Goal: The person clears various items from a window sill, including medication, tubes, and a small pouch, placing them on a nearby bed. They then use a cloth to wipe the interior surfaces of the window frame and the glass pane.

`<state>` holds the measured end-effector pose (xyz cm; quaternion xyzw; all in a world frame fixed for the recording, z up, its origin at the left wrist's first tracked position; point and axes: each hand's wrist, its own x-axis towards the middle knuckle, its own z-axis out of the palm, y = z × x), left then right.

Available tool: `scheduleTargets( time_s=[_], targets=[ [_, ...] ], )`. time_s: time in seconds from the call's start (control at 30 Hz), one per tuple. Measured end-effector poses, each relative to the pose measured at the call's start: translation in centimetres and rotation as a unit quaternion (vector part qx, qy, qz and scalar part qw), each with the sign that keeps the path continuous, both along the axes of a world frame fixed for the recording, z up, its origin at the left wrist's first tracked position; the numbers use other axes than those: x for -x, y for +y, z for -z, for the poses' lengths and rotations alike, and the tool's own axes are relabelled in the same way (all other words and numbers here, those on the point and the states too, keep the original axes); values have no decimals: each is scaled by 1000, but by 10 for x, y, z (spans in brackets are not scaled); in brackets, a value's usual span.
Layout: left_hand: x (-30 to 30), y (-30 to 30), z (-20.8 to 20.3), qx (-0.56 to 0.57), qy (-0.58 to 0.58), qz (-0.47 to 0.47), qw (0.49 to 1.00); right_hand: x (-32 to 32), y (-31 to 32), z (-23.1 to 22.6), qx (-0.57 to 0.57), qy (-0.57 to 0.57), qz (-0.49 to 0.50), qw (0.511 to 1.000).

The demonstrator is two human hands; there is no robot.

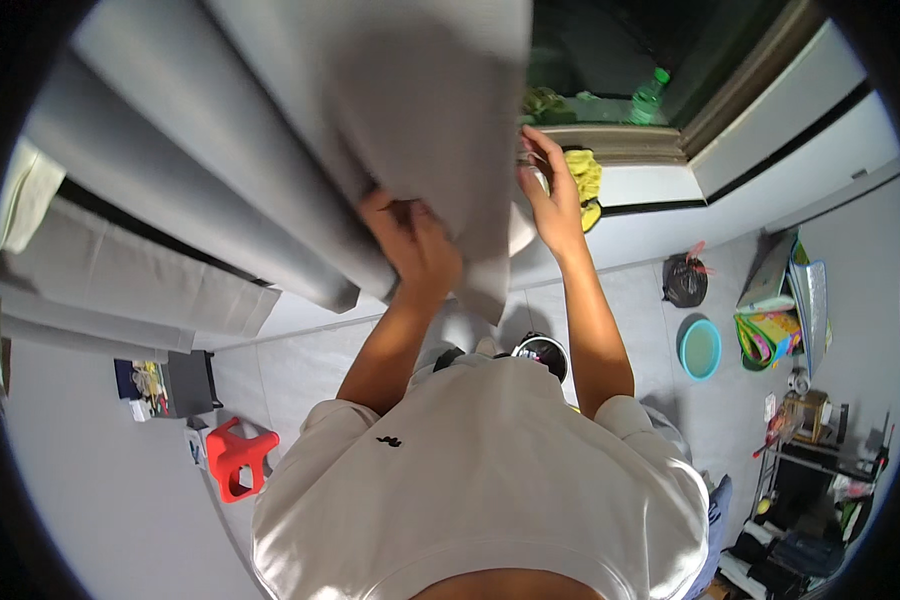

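Note:
A long grey curtain (440, 100) hangs in front of me and spreads to the left in deep folds. My left hand (415, 250) is at its lower part, thumb and fingers bent in and closed on the cloth. Just past the curtain's right edge, my right hand (555, 195) is raised by the window sill, its fingers curled round something small and whitish, partly hidden by the hand and curtain. Beside that hand, a yellow and black cloth item (584, 185) lies on the sill.
A green-capped bottle (648, 98) stands by the window. On the floor are a bin (545, 352) close to me, a black bag (685, 281), a turquoise basin (700, 350) and a red stool (238, 460). Bags (785, 300) and a cluttered rack (810, 480) line the right wall.

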<state>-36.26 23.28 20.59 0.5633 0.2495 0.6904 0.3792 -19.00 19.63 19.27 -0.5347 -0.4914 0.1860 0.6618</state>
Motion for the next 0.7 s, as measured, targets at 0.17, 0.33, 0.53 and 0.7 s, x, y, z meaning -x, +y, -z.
scheduleTargets(
  time_s=[0.17, 0.33, 0.53, 0.7],
  targets=[
    [24, 3, -7, -96, 239, 7, 966, 64, -3, -68, -134, 33, -92, 986],
    [65, 23, -17, -78, 274, 81, 955, 140, 41, -129, -217, -88, -13, 972],
    [144, 79, -22, -93, 173, 65, 978, 240, 111, -144, -212, -264, 94, 936],
    [214, 118, -71, -103, 99, 47, 989, 321, 168, -171, -270, -305, 136, 903]
  ],
)
